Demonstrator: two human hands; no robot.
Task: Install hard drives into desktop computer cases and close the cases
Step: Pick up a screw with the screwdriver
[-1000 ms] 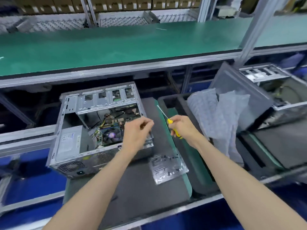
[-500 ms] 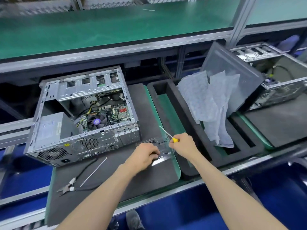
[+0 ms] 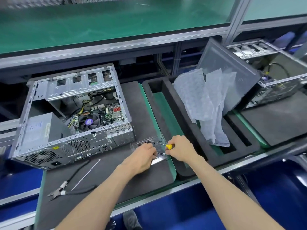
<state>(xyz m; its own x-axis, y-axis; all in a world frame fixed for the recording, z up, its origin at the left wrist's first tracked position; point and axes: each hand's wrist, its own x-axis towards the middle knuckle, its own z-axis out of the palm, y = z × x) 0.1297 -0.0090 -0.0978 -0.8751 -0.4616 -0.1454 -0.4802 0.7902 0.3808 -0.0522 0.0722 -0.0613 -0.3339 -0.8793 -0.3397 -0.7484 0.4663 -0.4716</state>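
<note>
Currently left hand (image 3: 144,156) is gripping a clear plastic tray (image 3: 150,144), fingers curled on its edge; right hand (image 3: 180,148) is clamping a yellow-handled screwdriver (image 3: 169,146) beside the open computer case (image 3: 71,117).

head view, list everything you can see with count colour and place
open desktop case: 1, silver, on the grey mat at left
second open case: 1, silver, far right
leaning side panel: 1, grey, against the second case
foam tray: 1, black, centre right
foam wrap sheets: a bunch, whitish, in the foam tray
metal drive bracket: 1, silver, on the mat in front of the open case, under both hands
screwdriver: 1, yellow handle, in the right hand
side cutters: 1, black handles, near left of the mat
cable tie: 1, white, beside the cutters
shelf: 1, green, above
left hand: holds the bracket
right hand: grips the screwdriver
</note>
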